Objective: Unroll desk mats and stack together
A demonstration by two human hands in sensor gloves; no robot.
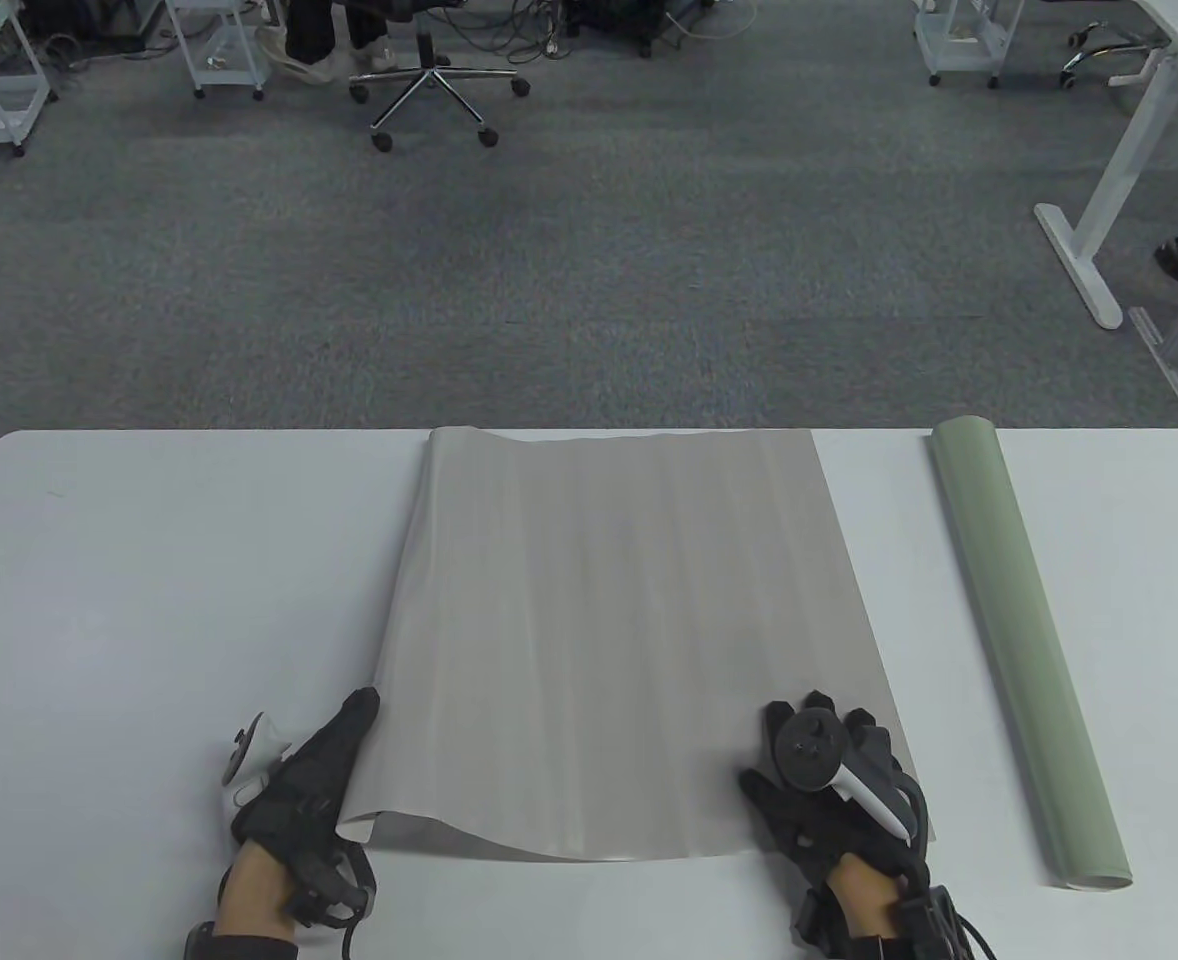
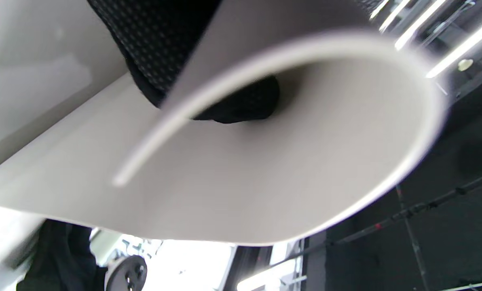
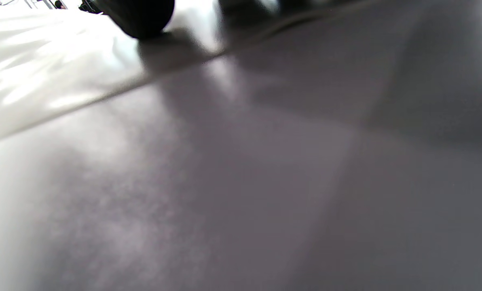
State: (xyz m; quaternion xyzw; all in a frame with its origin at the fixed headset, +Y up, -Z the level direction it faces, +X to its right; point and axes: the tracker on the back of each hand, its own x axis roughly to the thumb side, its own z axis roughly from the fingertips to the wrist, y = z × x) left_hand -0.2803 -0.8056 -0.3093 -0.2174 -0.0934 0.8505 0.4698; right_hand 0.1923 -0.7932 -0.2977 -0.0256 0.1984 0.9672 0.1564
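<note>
A grey desk mat (image 1: 619,620) lies unrolled along the middle of the white table (image 1: 169,580), its far end at the table's far edge. My left hand (image 1: 349,740) pinches the mat's near left edge, and that corner curls up off the table. In the left wrist view the mat (image 2: 265,182) bends in a loop around my gloved fingers (image 2: 164,48). My right hand (image 1: 819,760) rests flat on the mat's near right corner with fingers spread. A green mat (image 1: 1024,650) lies rolled up to the right, untouched.
The green roll runs from the table's far edge to near the front edge, just right of the grey mat. Beyond the table is carpet with an office chair (image 1: 429,85) and a desk leg (image 1: 1079,260).
</note>
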